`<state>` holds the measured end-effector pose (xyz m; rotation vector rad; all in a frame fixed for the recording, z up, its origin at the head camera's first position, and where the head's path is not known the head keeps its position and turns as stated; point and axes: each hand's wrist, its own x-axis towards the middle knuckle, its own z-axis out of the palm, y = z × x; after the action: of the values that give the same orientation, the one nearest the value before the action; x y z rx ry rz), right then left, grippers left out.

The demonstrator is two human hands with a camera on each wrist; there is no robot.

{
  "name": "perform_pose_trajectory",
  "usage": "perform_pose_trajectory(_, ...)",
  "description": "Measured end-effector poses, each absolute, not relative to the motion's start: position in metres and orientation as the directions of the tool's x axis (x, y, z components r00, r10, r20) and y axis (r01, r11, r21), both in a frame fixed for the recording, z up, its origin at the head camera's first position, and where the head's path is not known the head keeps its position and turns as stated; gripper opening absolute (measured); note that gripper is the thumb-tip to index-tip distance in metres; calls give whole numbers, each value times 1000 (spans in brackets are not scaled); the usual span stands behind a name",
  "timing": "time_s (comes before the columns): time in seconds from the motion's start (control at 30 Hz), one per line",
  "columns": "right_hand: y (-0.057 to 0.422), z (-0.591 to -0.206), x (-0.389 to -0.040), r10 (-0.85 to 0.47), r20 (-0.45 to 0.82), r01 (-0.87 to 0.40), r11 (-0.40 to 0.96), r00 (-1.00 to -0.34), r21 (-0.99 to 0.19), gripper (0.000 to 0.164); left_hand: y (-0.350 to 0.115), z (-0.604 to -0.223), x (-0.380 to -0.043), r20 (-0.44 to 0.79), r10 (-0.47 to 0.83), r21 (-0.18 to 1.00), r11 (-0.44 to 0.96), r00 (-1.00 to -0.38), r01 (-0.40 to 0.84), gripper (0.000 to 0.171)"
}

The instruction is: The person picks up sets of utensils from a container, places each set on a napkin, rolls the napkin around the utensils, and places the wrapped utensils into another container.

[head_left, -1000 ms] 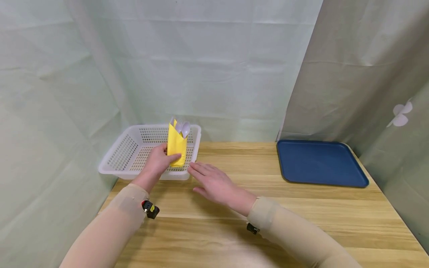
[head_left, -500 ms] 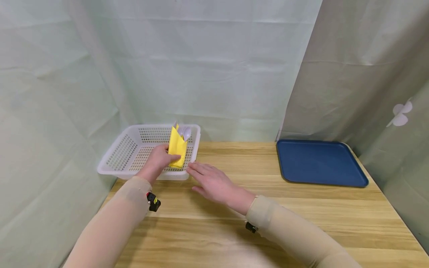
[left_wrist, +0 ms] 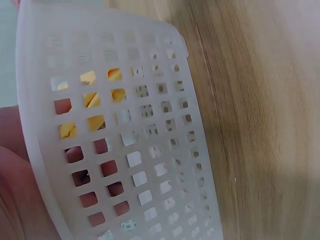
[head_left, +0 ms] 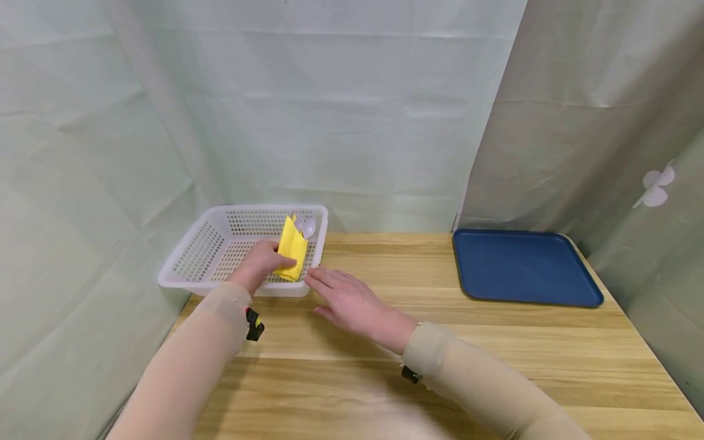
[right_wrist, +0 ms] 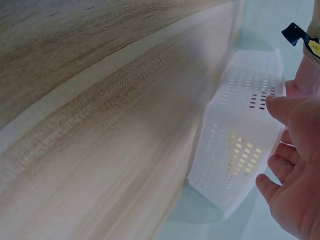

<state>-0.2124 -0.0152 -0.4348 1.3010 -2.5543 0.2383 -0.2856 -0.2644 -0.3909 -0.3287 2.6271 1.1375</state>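
Note:
My left hand point(head_left: 263, 261) pinches a yellow napkin pouch point(head_left: 293, 250) inside the right end of a white plastic basket point(head_left: 181, 282). A light plastic spoon point(head_left: 309, 227) and other cutlery stick out of the pouch's top, which leans away from me. In the left wrist view, yellow patches of the pouch and parts of the fingers show through the holes of the basket wall point(left_wrist: 145, 165). My right hand point(head_left: 349, 302) has its fingers extended, fingertips right at the basket's near right corner. The right wrist view shows its thumb and fingers point(right_wrist: 282, 170) close beside the rim.
A dark blue tray point(head_left: 522, 269) lies at the back right of the wooden table point(head_left: 385, 391). Pale curtains point(head_left: 352, 122) hang behind the table and on both sides. The basket stands at the table's back left, close to the curtain.
My left hand has lowered the pouch deeper into the basket, and its top has tipped slightly to the right. My right hand has stayed almost still at the corner.

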Motion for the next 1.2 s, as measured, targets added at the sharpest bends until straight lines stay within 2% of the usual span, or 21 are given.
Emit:
perform_pose_trajectory(0.6,-14,-434,-210,-765,312,-812,582,-563,-39,74,-264,-404,-300,-442,-110,634,663,-890,-397,60)
perform_pose_trajectory(0.9,-15,-436,-210,-766,304,-810,585,-566,-32,74,-263,-409,-304,-481,-159,570,690,-862,-446,48)
perform_pose_trajectory(1.2,-15,-437,-212,-764,316,-812,582,-562,-38,73,-263,-411,-309,-499,-173,547,697,-849,-464,46)
